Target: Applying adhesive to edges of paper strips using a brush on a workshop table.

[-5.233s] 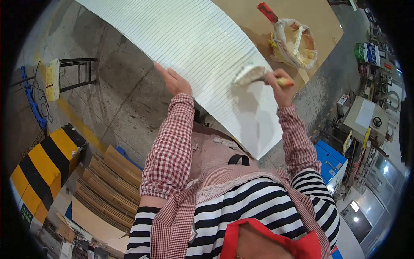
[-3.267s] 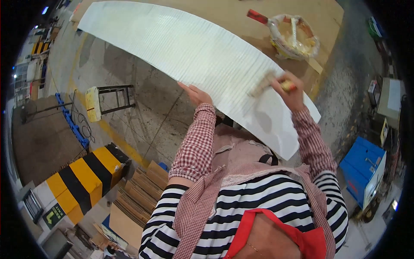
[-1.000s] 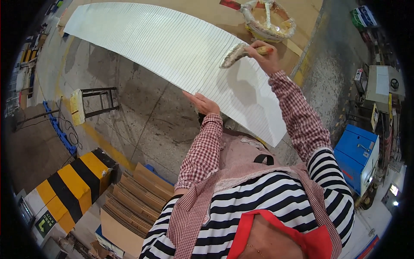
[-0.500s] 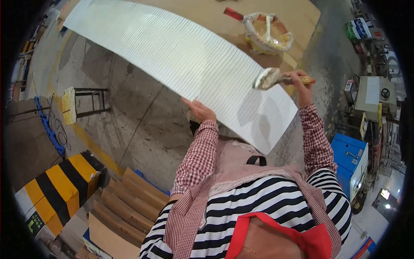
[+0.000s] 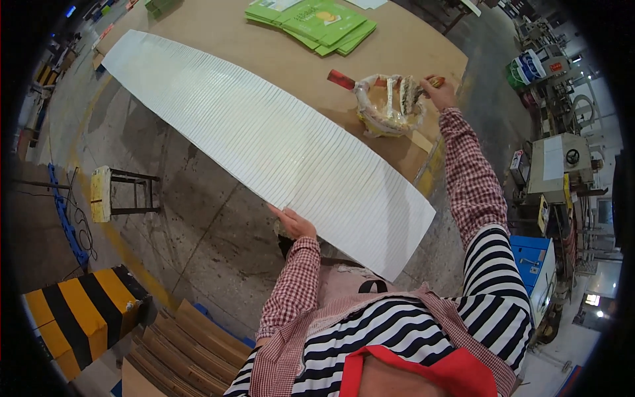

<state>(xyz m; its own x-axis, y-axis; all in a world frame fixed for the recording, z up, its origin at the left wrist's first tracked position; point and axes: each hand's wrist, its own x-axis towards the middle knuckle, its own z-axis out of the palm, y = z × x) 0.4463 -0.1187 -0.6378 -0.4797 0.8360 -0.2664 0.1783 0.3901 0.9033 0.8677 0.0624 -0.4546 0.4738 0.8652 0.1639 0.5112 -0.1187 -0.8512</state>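
A long strip of fanned white sheets [image 5: 264,145], with many fine parallel lines across it, slants from the far left toward my body. My left hand [image 5: 296,223] rests against its near edge, fingers stretched out. Beyond the strip's right end stands a plastic-lined bowl [image 5: 376,126] of pale, yellowish paste, with a white bar across its top. My right hand [image 5: 440,92] is closed round the handle of a brush [image 5: 410,98], whose paste-coated bristles are at the bowl's right inside. A red handle [image 5: 340,79] sticks out on the bowl's left.
Green printed packaging [image 5: 317,25] lies stacked on the brown tabletop [image 5: 218,26]. On the floor to the left are a small stool [image 5: 102,193] and a yellow-and-black striped block [image 5: 83,308]. Brown cardboard pieces [image 5: 178,351] stand by my left side; machines and a blue cabinet [image 5: 529,258] line the right.
My right hand has carried the brush from above the strip's right end, away from me, into the bowl. My left hand stays at the strip's edge. The view has shifted, showing the green packaging.
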